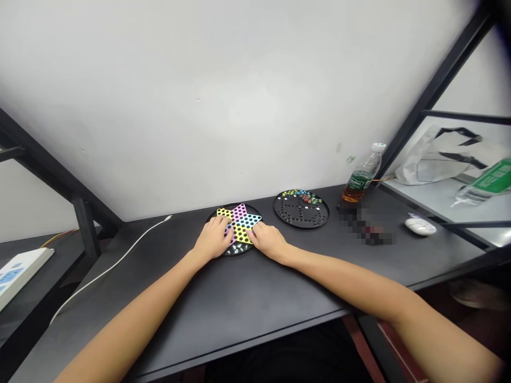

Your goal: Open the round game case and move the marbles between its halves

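Left hand (213, 237) and right hand (270, 242): bent fingers at opposite sides of star-shaped Chinese checkers board (240, 213); grip indeterminable. Marbles (308, 198) in round tray (293, 216) alongside.

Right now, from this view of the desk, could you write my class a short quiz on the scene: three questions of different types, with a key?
1. True or false: the left hand and the right hand are both at the star-patterned board.
2. What colour is the label on the bottle of brown liquid?
A) red
B) green
C) yellow
3. Fill in "near" or "far", as the person sits: in the round black tray right of the board, the coloured marbles gather along the ____ side.

Key: 1 true; 2 B; 3 far.
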Action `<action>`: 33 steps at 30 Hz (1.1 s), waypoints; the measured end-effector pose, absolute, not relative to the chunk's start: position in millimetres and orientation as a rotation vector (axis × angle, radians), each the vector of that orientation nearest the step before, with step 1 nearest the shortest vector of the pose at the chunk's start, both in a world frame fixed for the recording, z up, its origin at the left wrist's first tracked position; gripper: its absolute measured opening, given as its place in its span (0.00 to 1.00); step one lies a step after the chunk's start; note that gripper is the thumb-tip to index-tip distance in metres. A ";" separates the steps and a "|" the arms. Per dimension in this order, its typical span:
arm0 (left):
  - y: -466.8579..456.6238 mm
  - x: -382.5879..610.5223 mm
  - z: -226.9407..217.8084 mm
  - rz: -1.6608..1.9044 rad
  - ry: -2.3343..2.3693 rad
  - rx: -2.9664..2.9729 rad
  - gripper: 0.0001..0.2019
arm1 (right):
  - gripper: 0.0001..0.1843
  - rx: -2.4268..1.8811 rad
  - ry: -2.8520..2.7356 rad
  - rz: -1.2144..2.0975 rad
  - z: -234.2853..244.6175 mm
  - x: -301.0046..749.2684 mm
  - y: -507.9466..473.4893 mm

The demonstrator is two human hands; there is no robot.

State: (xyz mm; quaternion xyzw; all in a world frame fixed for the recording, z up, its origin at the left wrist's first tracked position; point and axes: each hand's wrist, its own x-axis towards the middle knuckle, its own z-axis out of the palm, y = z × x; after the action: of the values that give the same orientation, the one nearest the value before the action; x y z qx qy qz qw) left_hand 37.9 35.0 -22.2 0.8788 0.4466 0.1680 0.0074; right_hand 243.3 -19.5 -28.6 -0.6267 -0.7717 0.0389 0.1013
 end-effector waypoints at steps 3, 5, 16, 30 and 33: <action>35.2 37.6 -22.0 0.520 1.415 2.738 0.14 | 0.23 -1.819 -2.212 0.164 -29.9 247.2 -16.2; 35.7 37.3 -22.0 0.513 1.425 2.731 0.14 | 0.20 -1.753 -2.121 0.203 -29.3 251.3 -13.0; 36.6 37.5 -20.3 0.511 1.423 2.699 0.14 | 0.19 -1.268 -0.640 1.576 17.8 343.6 55.2; 34.9 36.3 -20.9 0.514 1.407 2.664 0.13 | 0.17 -2.109 -1.873 0.254 -15.9 399.2 89.8; 33.8 36.4 -19.9 0.521 1.402 2.656 0.12 | 0.18 -2.169 -2.167 0.010 -23.6 394.5 93.4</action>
State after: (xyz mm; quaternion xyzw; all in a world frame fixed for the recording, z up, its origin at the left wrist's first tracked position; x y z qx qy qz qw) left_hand 36.4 33.8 -19.9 0.8704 0.4594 0.1706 0.0467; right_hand 394.5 93.4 -23.6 -0.7069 -0.7063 0.0034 0.0380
